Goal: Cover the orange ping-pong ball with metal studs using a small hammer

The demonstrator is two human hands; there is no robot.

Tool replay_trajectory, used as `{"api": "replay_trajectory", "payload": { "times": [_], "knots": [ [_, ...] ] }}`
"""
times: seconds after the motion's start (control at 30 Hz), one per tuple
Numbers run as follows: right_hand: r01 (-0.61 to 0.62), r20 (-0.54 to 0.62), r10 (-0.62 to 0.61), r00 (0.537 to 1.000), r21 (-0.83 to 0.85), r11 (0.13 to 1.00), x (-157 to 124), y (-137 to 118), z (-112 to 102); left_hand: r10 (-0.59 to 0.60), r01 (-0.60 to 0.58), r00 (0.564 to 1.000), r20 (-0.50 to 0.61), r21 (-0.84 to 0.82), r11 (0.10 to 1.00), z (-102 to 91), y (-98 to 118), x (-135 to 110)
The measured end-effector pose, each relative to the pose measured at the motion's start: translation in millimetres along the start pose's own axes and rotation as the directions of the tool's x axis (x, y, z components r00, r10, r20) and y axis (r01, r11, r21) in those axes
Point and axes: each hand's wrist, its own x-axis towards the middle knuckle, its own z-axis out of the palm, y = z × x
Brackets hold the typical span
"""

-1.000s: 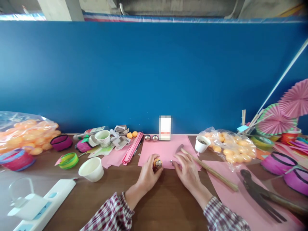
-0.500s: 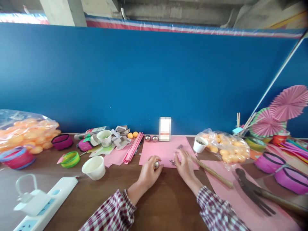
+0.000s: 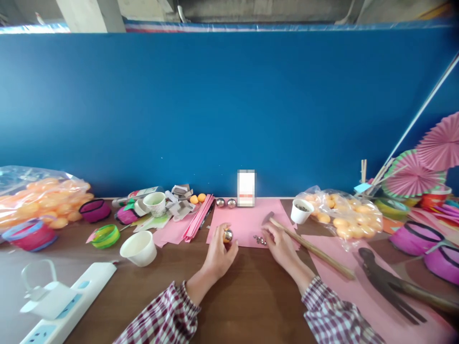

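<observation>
My left hand (image 3: 218, 255) is closed round a ball (image 3: 228, 235), orange with shiny silver studs over much of what shows. The ball is just above the front part of a pink sheet (image 3: 247, 224). To its right lies a small pile of silver tacks (image 3: 258, 240) on the sheet. My right hand (image 3: 281, 248) is beside the pile, its thumb and fingers bent together; whatever they pinch is too small to make out. Two silver-studded balls (image 3: 225, 203) rest at the sheet's back left. A white cup (image 3: 301, 211) holds small dark metal bits.
A small hammer (image 3: 315, 251) lies just beyond my right hand. Farther right a claw hammer (image 3: 390, 282) lies on pink paper. An off-white bowl (image 3: 138, 248) and a power strip (image 3: 77, 298) stand left. Bags of orange balls (image 3: 344, 215) flank the table. A blue partition (image 3: 215, 105) rises behind.
My left hand has shifted slightly left and turned, showing more of the ball. My right hand has moved slightly right and down, away from the tacks, uncovering the small hammer's head. The view has shifted slightly.
</observation>
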Motion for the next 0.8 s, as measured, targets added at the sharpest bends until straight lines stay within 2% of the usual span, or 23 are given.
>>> {"api": "replay_trajectory", "payload": {
  "times": [0.13, 0.4, 0.63, 0.8],
  "knots": [
    [-0.008, 0.038, 0.007, 0.999, 0.004, 1.000, 0.3, 1.7, -0.8, 0.033, -0.033, 0.999, -0.041, -0.001, 0.999, 2.1, -6.6, 1.9],
    [0.017, 0.065, -0.016, 0.998, -0.017, 1.000, -0.3, 0.3, 3.0, -0.004, 0.010, 0.996, 0.086, -0.071, 0.997, 6.7, -10.7, 2.5],
    [0.027, 0.056, -0.026, 0.998, -0.030, 0.999, 0.6, -0.4, -0.3, -0.011, 0.019, 0.994, 0.108, -0.078, 0.997, 5.2, -6.7, 2.3],
    [0.107, 0.125, -0.100, 0.987, -0.054, 0.993, 0.7, -2.7, -2.4, -0.008, 0.015, 0.994, 0.113, -0.066, 0.998, 5.4, -6.4, 2.3]
  ]
}}
